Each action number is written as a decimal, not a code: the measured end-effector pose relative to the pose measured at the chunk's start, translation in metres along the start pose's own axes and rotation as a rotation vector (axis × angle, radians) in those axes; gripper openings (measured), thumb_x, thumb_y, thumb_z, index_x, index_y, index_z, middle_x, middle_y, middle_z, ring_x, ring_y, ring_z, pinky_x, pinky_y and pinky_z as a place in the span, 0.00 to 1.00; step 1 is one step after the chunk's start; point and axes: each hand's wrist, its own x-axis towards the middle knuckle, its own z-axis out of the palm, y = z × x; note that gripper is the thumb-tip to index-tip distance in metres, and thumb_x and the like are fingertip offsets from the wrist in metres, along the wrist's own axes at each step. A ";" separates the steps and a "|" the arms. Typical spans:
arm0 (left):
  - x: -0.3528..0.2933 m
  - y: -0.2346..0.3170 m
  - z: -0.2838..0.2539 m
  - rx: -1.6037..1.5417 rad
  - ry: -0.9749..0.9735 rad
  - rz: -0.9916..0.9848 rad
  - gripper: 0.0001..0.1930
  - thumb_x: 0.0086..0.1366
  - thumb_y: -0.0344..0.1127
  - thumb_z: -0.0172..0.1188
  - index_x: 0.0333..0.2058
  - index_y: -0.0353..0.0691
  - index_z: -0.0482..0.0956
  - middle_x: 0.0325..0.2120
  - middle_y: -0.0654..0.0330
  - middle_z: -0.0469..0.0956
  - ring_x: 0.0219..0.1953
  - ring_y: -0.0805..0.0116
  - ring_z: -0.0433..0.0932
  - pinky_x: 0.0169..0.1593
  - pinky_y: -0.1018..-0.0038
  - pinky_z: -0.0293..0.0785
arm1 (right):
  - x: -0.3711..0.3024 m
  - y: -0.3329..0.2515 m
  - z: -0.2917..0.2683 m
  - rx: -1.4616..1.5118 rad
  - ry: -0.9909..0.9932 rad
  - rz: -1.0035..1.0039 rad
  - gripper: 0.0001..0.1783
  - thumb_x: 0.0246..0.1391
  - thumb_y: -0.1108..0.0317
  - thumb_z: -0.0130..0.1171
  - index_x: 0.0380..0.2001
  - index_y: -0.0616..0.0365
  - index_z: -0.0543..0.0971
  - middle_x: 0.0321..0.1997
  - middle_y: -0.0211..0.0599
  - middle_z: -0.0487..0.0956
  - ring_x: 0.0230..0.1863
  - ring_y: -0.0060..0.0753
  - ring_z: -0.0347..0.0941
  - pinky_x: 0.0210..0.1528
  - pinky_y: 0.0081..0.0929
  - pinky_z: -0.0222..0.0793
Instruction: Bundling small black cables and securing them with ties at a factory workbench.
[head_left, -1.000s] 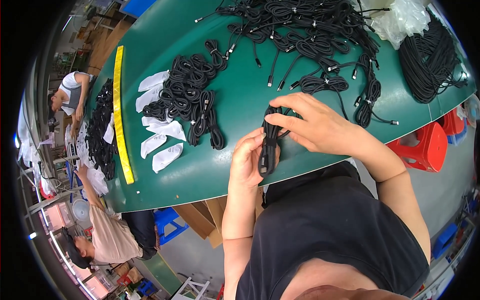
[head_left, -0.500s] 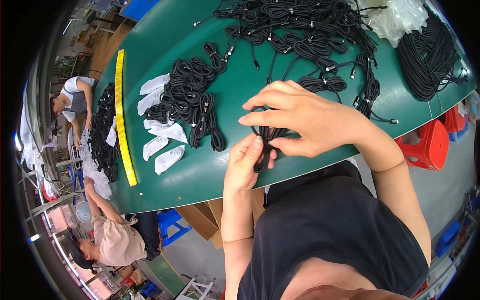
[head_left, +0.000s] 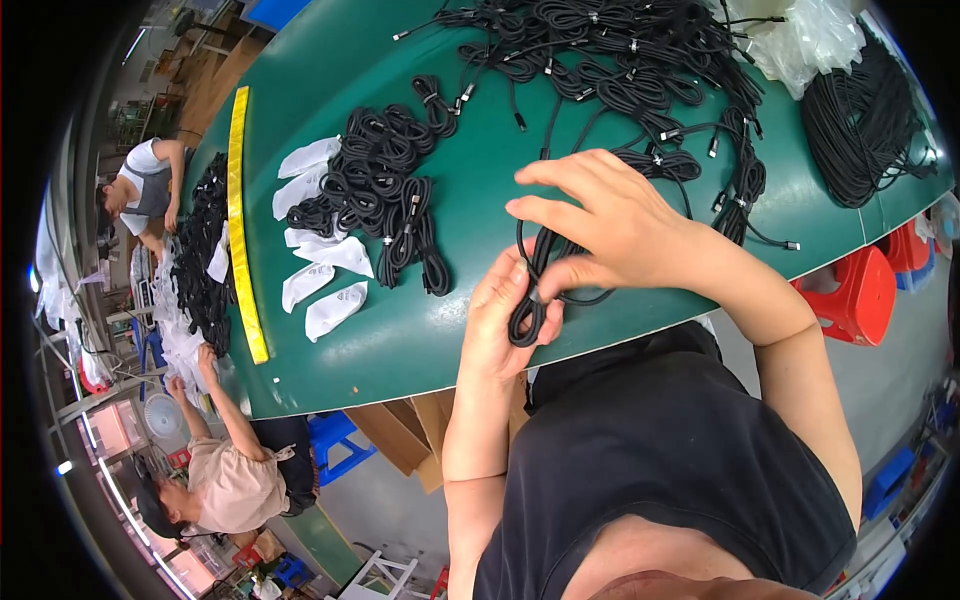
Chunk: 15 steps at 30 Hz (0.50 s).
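A coiled black cable (head_left: 527, 318) is pinched upright between the thumb and fingers of my left hand (head_left: 497, 312), just above the table's near edge. My right hand (head_left: 630, 225) arches over the same cable from the right. Its thumb presses at the middle of the coil, and its index and middle fingers curve apart beyond the upper loops. A loose length of cable bows out beneath the right palm, which partly hides it. To the left lies a group of coiled, tied black cables (head_left: 385, 180), with several white pouches (head_left: 335, 310) beside them.
A large heap of black cables (head_left: 620, 50) covers the green table's (head_left: 420, 345) far side. Clear plastic bags (head_left: 805, 40) and a thick cable bundle (head_left: 860, 130) sit far right. Yellow tape (head_left: 237, 220) marks the left; two people work beyond it. Red stools (head_left: 860, 295) stand right.
My right hand has shifted slightly right and up, its fingers lifting off the top of the coil. The left hand keeps its hold on the cable. The nearer co-worker's arms have moved.
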 end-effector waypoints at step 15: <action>-0.001 0.028 -0.012 0.251 -0.172 -0.202 0.13 0.63 0.37 0.48 0.41 0.35 0.63 0.24 0.51 0.74 0.14 0.72 0.72 0.12 0.85 0.61 | -0.016 -0.019 -0.017 0.217 -0.496 0.111 0.42 0.34 0.47 0.66 0.53 0.53 0.66 0.44 0.43 0.66 0.47 0.45 0.63 0.50 0.41 0.57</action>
